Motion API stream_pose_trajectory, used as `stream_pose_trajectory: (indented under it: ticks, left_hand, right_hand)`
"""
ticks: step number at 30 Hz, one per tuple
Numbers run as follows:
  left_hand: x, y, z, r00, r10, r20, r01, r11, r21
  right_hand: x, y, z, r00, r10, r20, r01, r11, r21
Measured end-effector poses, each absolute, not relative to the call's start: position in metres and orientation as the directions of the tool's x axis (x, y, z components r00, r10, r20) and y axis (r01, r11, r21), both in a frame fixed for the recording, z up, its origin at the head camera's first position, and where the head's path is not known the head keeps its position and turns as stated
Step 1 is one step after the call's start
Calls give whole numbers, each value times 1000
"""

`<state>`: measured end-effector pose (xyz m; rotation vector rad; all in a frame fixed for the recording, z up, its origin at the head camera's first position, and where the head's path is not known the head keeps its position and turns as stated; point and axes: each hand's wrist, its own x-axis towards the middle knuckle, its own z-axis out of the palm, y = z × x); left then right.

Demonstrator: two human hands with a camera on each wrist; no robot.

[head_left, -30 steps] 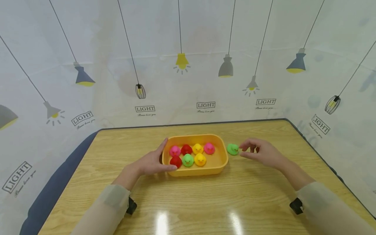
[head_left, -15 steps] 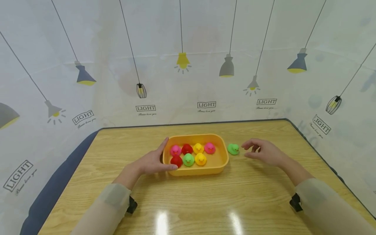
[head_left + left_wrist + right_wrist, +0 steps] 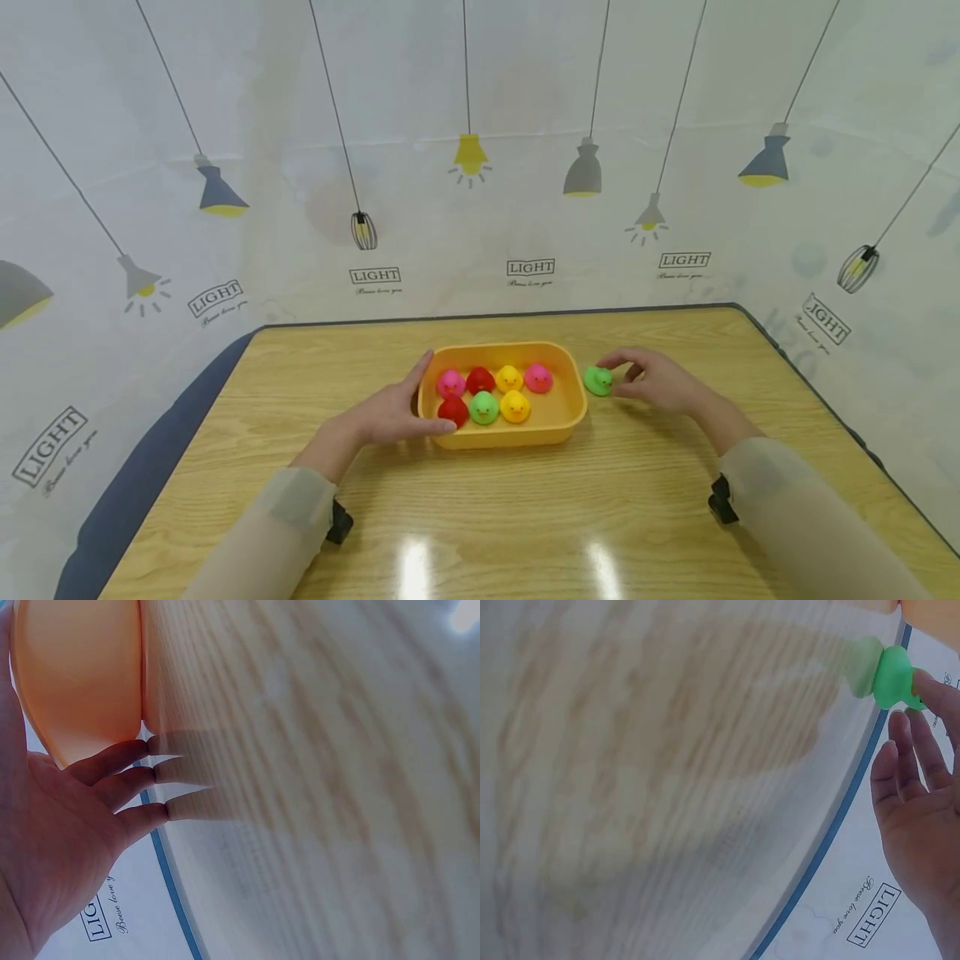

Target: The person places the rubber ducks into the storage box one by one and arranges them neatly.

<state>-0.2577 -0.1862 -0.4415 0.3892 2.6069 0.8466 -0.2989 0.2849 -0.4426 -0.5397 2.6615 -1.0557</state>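
An orange plastic box [image 3: 551,417] on the table holds several rubber ducks in pink, red, yellow and green. My left hand [image 3: 386,414] spans the box's left end, thumb over the front rim and index finger at the back corner. The left wrist view has the other fingers beside the box wall [image 3: 82,667], their tips at the tabletop. A single green rubber duck [image 3: 598,381] sits on the table just right of the box. My right hand [image 3: 656,382] pinches it between thumb and index finger. In the right wrist view, the digit nearest the duck [image 3: 892,679] overlaps it, other fingers loosely bent.
The light wood table [image 3: 480,517] has a dark edging along its back and sides. Behind it hangs a pale cloth [image 3: 420,100] printed with lamps and lettering. Each wrist carries a small black device, such as the right camera [image 3: 722,500].
My right hand drew slightly away from the green duck, then came back left, its thumb and index finger now at the duck. The left hand stays on the box.
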Motion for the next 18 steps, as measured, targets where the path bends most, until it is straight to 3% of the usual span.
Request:
stream_pose_trajectory:
  ticks: [18]
  left_hand:
    - [-259,-187,-444,-893,362,-268,119,764,635]
  right_hand:
    - [-294,288,-448,-923,-383,-37,-261,694,-671]
